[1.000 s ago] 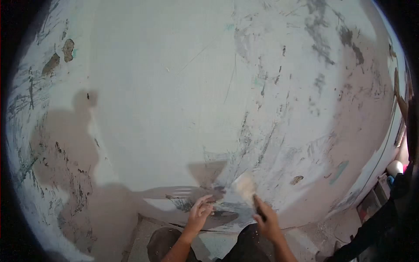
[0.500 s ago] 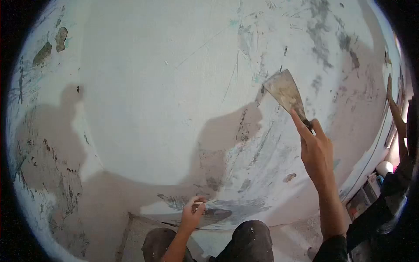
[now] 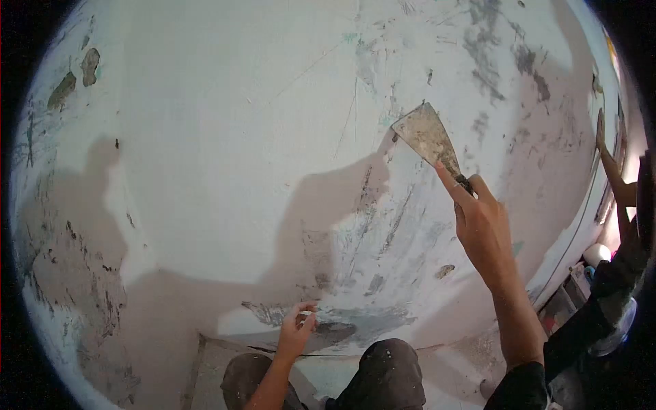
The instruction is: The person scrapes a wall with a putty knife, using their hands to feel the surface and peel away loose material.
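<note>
My right hand (image 3: 484, 225) is wrapped round the handle of a putty knife (image 3: 429, 133), its index finger stretched along the wide, stained metal blade. The blade's edge lies close to the scuffed wall (image 3: 225, 123), beside dark scrape marks. Low in the middle, my left hand (image 3: 297, 329) hovers in front of the wall above my knees, fingers loosely bent and apart, with nothing visible in them. Shadows of my arm and body fall across the wall.
Chipped patches (image 3: 90, 67) and dark streaks mark the wall. Below it runs the floor (image 3: 444, 372), with my knees (image 3: 386, 376) close to the wall. At the right edge, another person's arm (image 3: 610, 164) reaches to the wall, near a box of items (image 3: 567, 301).
My right hand and the putty knife appear shifted slightly left and up, along with a small shift of the whole view. My left hand stays low with bent fingers.
</note>
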The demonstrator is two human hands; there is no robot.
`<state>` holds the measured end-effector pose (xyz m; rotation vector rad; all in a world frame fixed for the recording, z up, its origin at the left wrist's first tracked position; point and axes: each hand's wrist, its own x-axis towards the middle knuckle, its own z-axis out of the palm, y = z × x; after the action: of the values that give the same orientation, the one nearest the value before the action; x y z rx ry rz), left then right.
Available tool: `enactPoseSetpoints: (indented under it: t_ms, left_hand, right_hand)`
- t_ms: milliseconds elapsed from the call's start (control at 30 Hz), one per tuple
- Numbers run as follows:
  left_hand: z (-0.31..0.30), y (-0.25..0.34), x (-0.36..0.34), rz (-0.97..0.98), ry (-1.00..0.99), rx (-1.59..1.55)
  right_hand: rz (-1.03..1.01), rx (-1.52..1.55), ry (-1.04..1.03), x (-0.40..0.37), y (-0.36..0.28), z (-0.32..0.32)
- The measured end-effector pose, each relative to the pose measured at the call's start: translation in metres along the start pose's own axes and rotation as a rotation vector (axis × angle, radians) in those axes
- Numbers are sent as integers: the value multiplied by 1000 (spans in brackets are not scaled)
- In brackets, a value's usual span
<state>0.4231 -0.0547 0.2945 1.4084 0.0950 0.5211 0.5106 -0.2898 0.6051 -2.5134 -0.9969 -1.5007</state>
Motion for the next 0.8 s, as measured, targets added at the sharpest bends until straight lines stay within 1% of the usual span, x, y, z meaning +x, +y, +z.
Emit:
enactPoseSetpoints:
  t_ms: [100,167,267,333,400,500,533,700,767,800]
  left_hand:
    - [2,3,2,-9,20,12]
    - [1,-1,1,-9,3,0]
    - [-1,5,-1,-35,38,42]
    - [-9,-2,0,-10,45,33]
    - [-11,-7,1,9,37,19]
    - [-7,-3,1,-24,63,-19]
    - [-6,-1,1,-33,57,15]
    - [-3,0,1,0,26,34]
    - [-9,0,1,-1,58,46]
    - [-16,-2,0,5,68,48]
  right_hand:
    - [-20,14,-23,6,0,1]
    - [-36,22,60,13,-4,6]
    - [-28,63,34,10,-9,-4]
    - [-58,27,35,5,-8,-4]
    - [2,37,4,3,-7,0]
    - [-11,31,-1,0,-6,-8]
    - [-9,40,-4,1,-7,-9]
    - [-26,17,31,9,-10,-6]
    - [-24,37,36,7,-16,-9]
    - [8,41,-13,2,-14,-10]
